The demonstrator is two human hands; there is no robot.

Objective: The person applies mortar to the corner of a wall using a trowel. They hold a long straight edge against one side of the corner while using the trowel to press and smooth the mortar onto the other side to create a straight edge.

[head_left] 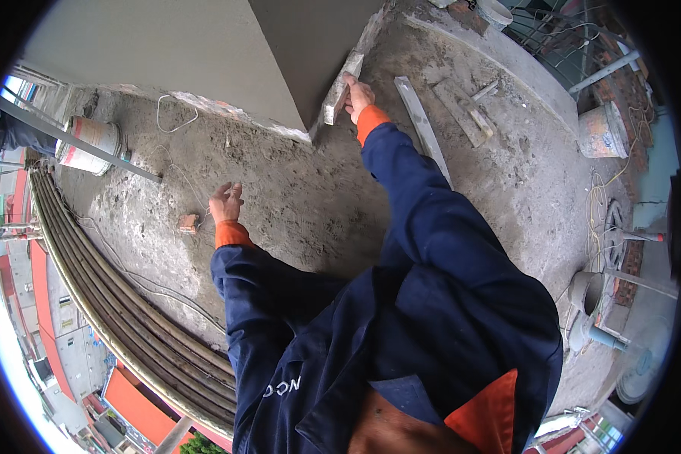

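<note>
My right hand [359, 98] is closed on a cement-smeared plastering float [333, 106], seen nearly edge-on. The float lies along the bottom of the plastered wall's [302, 45] shaded face, just right of the corner. How my fingers wrap its grip is partly hidden. Over the rough floor, my left hand [226, 203] is held out with its fingers apart and nothing in it. A broken piece of brick [188, 223] lies on the floor to its left. Right of my right hand lies a long pale straightedge [422, 127], and beyond it a wooden float [461, 112] with a handle.
Long pipes [121, 291] curve along the left edge, with buildings below. A bucket [91, 144] stands at the left near a slanting metal bar [91, 144]. Another bucket [603, 130] stands at the right, with loose cable [599, 204] and a grey pipe piece [584, 291] nearer me.
</note>
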